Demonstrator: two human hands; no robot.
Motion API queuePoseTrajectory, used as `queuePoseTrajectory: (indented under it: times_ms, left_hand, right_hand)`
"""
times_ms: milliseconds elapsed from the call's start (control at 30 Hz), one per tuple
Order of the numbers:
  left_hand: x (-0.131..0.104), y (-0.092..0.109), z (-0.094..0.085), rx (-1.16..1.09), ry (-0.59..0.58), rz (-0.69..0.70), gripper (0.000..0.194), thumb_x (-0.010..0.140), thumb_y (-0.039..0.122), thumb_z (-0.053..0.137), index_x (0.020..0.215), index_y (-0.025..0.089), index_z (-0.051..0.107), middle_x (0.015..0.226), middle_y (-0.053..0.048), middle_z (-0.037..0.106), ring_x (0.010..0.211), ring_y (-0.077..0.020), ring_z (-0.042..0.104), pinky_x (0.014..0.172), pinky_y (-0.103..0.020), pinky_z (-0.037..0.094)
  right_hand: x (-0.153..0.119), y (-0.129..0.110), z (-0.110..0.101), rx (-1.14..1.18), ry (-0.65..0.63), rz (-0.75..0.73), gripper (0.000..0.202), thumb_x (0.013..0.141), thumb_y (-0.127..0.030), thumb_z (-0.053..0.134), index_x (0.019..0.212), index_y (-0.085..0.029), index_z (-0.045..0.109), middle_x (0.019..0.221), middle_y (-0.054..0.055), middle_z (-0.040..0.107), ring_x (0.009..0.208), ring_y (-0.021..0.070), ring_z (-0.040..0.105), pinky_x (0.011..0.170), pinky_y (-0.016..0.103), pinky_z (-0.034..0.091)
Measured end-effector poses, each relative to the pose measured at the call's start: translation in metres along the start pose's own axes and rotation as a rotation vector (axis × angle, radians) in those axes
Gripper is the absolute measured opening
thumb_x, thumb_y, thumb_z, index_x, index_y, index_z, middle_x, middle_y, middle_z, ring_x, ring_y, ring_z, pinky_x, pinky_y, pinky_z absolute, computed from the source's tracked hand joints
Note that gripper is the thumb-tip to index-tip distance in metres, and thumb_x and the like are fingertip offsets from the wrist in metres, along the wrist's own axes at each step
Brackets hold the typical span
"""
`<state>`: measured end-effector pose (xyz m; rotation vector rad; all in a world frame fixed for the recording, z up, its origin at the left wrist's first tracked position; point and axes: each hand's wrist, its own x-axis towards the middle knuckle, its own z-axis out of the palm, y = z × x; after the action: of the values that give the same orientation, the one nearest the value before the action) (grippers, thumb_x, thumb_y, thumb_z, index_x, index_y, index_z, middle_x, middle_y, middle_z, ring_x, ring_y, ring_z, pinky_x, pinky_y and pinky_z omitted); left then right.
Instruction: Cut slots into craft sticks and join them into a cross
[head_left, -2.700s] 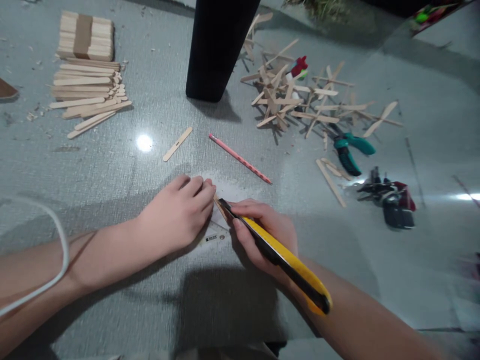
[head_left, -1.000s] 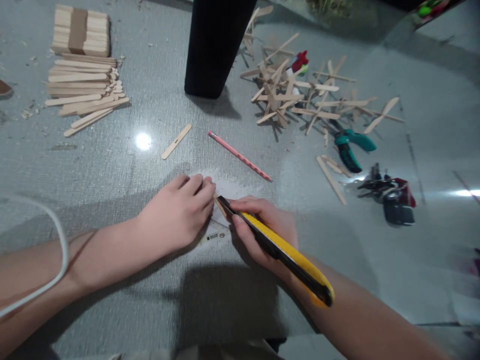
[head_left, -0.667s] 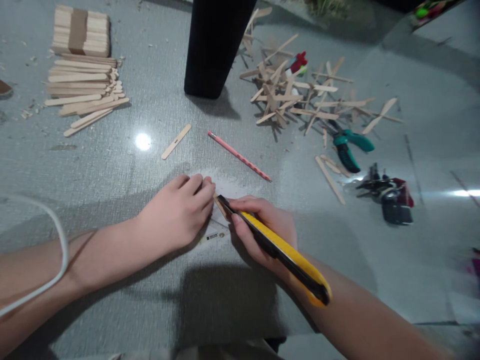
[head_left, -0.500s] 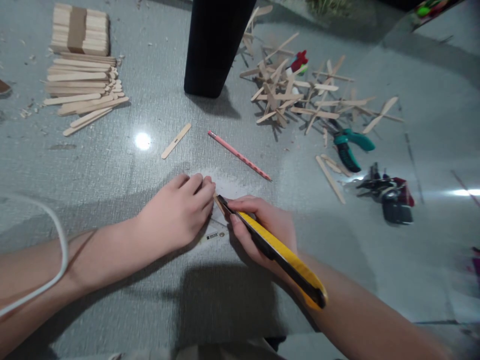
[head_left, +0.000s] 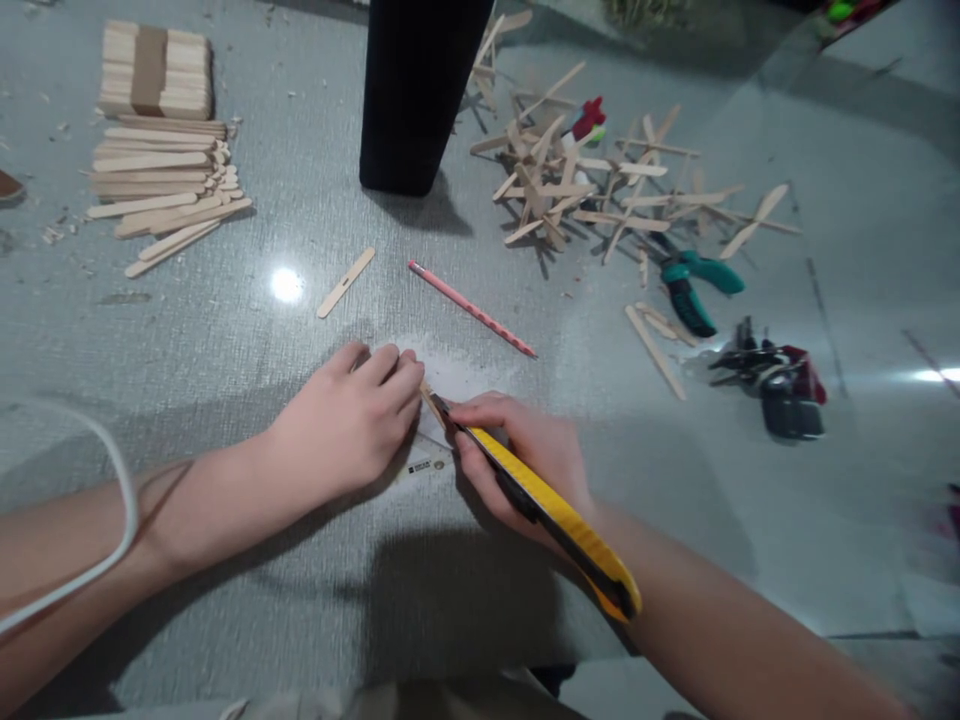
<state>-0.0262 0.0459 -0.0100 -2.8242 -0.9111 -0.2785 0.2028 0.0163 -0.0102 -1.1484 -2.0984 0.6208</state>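
Note:
My right hand (head_left: pixel 517 450) is closed around a yellow and black utility knife (head_left: pixel 551 500), its blade end pointing up and left. The knife tip rests at a wooden craft stick (head_left: pixel 429 392), of which only a short length shows. My left hand (head_left: pixel 360 415) has its fingers curled down on the far end of that stick, hiding most of it. Under both hands lies a clear ruler (head_left: pixel 427 464) with a small printed label, on a whitish dusty patch. Beyond them are a pink pencil (head_left: pixel 472 308) and a craft stick with a small slot (head_left: pixel 346 283).
A tall black object (head_left: pixel 420 100) stands at the back. Loose craft sticks (head_left: pixel 161 180) and a banded bundle (head_left: pixel 187 70) lie far left. Joined sticks (head_left: pixel 547 190), teal-handled pliers (head_left: pixel 690 290) and a dark clip-like item (head_left: pixel 791 400) lie right. A white cable (head_left: pixel 120 480) crosses my left forearm.
The knife in my right hand has shifted slightly down and left along the stick, baring a little more of it. My left hand stays in place. The whole view has moved a little.

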Motion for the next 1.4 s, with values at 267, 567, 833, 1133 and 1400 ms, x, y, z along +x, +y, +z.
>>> queuePoseTrajectory:
  times_ms: [267,567,833,1133,1400]
  left_hand:
    - [-0.0011,-0.0003,0.0028,-0.002,0.011,0.018,0.030,0.106,0.021,0.053,0.112,0.005,0.078,0.122,-0.018,0.074,0.107,-0.0325,0.069,0.084,-0.044,0.055]
    - [-0.0009,0.0012,0.0027,0.000,0.040,0.005,0.030,0.105,0.019,0.053,0.111,0.004,0.078,0.118,-0.018,0.075,0.103,-0.0318,0.070,0.084,-0.042,0.054]
    - [0.0008,0.0015,0.0028,0.002,0.041,0.006,0.030,0.104,0.018,0.053,0.111,0.004,0.078,0.117,-0.017,0.076,0.103,-0.0322,0.071,0.082,-0.042,0.055]
    - [0.0025,0.0027,-0.0016,0.024,-0.001,-0.011,0.026,0.102,0.020,0.056,0.108,0.006,0.078,0.113,-0.016,0.075,0.100,-0.0318,0.071,0.078,-0.043,0.055]
    - [0.0011,0.0021,0.0019,0.025,0.016,-0.001,0.027,0.104,0.020,0.054,0.108,0.007,0.078,0.117,-0.016,0.075,0.102,-0.0315,0.071,0.079,-0.043,0.054]
  right_hand:
    - [-0.0072,0.0018,0.0040,0.073,0.117,0.063,0.023,0.094,-0.014,0.064,0.111,-0.029,0.068,0.103,0.004,0.083,0.092,0.0239,0.083,0.081,0.038,0.070]
    - [-0.0039,0.0030,0.0059,0.055,0.057,0.055,0.024,0.094,-0.016,0.065,0.112,-0.031,0.071,0.099,0.002,0.083,0.086,0.0241,0.083,0.077,0.039,0.070]
    - [-0.0008,-0.0001,0.0052,0.016,0.049,0.043,0.020,0.094,-0.017,0.065,0.109,-0.030,0.068,0.096,0.002,0.082,0.084,0.0224,0.082,0.077,0.035,0.068]
    - [0.0001,-0.0026,0.0039,-0.019,0.020,0.010,0.019,0.091,-0.015,0.064,0.105,-0.029,0.064,0.088,0.003,0.079,0.078,0.0221,0.080,0.072,0.033,0.067]
    - [-0.0071,-0.0015,0.0038,-0.004,0.050,0.030,0.022,0.091,-0.015,0.064,0.107,-0.030,0.067,0.093,0.003,0.081,0.082,0.0231,0.082,0.075,0.035,0.068]
